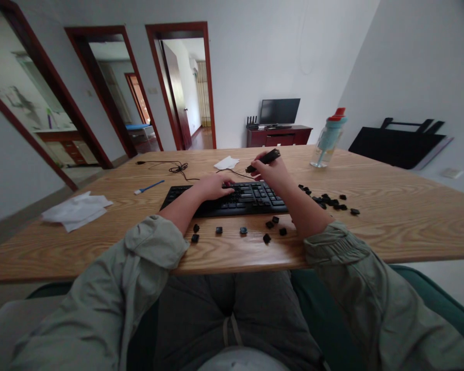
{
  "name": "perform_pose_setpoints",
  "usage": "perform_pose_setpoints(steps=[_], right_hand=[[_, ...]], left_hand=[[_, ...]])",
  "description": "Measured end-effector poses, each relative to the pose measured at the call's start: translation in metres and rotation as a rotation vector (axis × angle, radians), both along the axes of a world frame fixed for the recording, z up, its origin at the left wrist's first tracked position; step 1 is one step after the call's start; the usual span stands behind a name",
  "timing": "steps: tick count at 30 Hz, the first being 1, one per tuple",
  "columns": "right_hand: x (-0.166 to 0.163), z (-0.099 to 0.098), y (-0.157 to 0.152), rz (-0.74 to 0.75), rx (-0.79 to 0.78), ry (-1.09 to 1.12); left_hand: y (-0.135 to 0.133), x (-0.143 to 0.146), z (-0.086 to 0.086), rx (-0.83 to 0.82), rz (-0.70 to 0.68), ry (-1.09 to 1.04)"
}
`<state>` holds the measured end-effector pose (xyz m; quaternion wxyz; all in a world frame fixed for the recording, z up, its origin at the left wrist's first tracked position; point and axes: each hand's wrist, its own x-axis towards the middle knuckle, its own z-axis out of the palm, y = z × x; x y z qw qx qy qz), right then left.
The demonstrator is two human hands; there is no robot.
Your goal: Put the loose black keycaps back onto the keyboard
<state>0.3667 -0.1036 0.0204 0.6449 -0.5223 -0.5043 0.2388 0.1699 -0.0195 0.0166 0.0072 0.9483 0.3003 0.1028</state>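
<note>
A black keyboard (251, 198) lies on the wooden table (390, 206) in front of me. My left hand (215, 186) rests on its upper left part, fingers curled down on the keys. Just beyond the keyboard's far edge, my right hand (272, 171) is raised and closed round a long black bar-shaped piece (263, 159). Several loose black keycaps (243, 230) lie in a row near the table's front edge. More keycaps (330, 201) are scattered to the right of the keyboard.
A cable (178, 167) runs from the keyboard toward the far left. A blue pen-like tool (149, 187), white tissues (76, 210), a small white cloth (226, 163) and a teal bottle with a red lid (328, 139) stand on the table.
</note>
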Motion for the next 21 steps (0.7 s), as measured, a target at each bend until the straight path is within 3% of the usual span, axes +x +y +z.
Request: perform_pose_setpoints(steps=[10,21], right_hand=[[0.014,-0.002,0.004,-0.093,0.093,-0.19],[0.021,-0.004,0.009,-0.138,0.125,-0.293]], left_hand=[[-0.007,0.031,0.012,0.16,0.01,0.308],[-0.013,0.054,0.03,0.092,0.111,0.435]])
